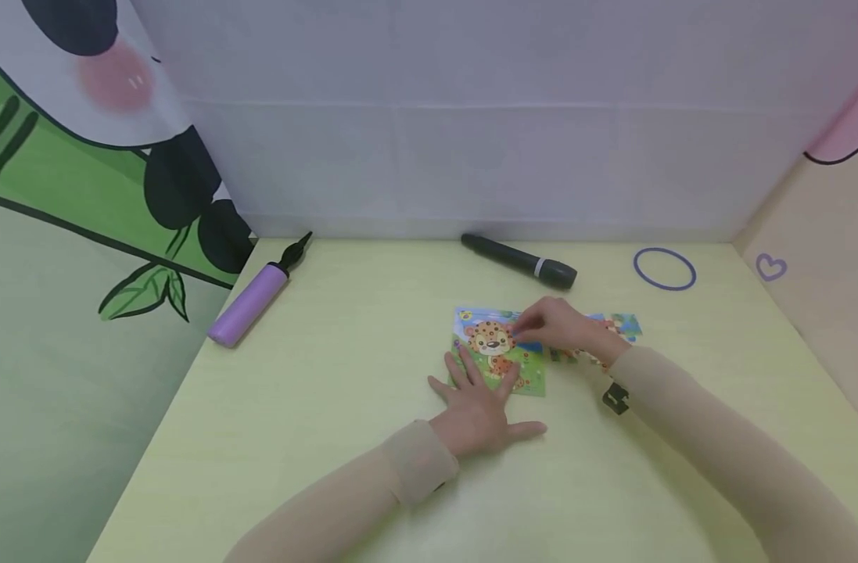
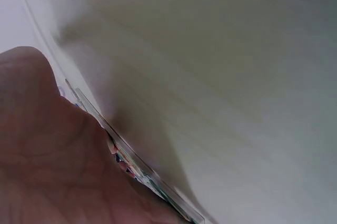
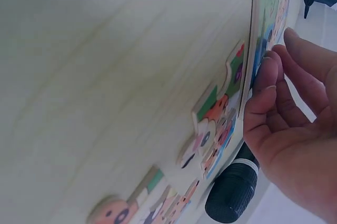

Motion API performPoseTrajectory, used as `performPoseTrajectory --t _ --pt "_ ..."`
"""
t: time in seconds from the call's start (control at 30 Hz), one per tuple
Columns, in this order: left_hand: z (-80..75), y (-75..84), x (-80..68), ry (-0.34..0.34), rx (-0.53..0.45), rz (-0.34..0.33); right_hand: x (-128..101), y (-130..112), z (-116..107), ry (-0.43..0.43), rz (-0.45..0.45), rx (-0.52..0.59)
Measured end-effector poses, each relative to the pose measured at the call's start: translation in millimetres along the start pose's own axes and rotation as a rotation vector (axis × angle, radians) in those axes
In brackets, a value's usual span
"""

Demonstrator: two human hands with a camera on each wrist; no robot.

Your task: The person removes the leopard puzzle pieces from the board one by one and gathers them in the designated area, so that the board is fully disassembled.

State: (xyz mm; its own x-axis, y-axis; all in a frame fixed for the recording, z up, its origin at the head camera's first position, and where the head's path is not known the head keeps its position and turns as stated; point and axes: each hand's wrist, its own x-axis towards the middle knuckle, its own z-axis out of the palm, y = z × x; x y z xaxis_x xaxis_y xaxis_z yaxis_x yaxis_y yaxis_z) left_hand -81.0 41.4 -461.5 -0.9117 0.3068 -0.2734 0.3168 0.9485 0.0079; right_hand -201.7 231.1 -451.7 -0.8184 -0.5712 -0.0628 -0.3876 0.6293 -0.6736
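The light is soft and even, quite bright, with only faint shadows under the arms on the table (image 1: 330, 375). No glare is seen. The head view bends at its edges. Both wrist views are blurred and tilted; in the left one the left hand (image 2: 47, 166) fills the corner, dim and unfocused.

The head camera looks forward and down from above the table (image 1: 330, 375), taking in both forearms and the far wall. The left wrist camera sits very close under the left hand (image 2: 47, 166), aimed along the tabletop past the puzzle (image 2: 131, 163) edge pressed beneath the palm. The right wrist camera, tipped sideways and just as near, faces the right hand (image 3: 295, 124) from the wrist. Both wrist views share the puzzle with the head view (image 1: 502, 348).
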Motion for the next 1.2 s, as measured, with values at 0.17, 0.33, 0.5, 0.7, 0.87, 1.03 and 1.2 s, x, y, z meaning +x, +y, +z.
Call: performPoseTrajectory --t 0.17,0.33,0.5,0.7,0.87,1.03,1.2 --pt "0.3 1.0 1.1 -0.015 0.015 -0.006 2.2 0.7 2.9 -0.005 0.018 -0.022" --pt "3.1 0.4 5.6 -0.02 0.026 0.013 2.7 -1.8 3.4 -0.001 0.039 -0.045" --pt "4.1 -1.6 8.6 -0.016 0.035 0.029 3.6 -3.0 3.0 -0.013 0.071 -0.066" --pt "-0.9 -1.8 5.9 -0.025 0.053 0.023 6.6 -4.0 3.7 -0.029 0.107 -0.076" --pt "-3.9 -1.3 3.5 -0.026 0.049 0.019 8.2 -3.2 3.3 -0.029 0.121 -0.088" --pt "-5.4 -1.6 3.0 -0.03 0.047 0.017 8.8 -3.7 1.9 -0.034 0.116 -0.061" --pt "-4.2 -1.6 3.5 -0.028 0.041 0.023 8.6 -3.8 0.5 -0.036 0.113 -0.039"
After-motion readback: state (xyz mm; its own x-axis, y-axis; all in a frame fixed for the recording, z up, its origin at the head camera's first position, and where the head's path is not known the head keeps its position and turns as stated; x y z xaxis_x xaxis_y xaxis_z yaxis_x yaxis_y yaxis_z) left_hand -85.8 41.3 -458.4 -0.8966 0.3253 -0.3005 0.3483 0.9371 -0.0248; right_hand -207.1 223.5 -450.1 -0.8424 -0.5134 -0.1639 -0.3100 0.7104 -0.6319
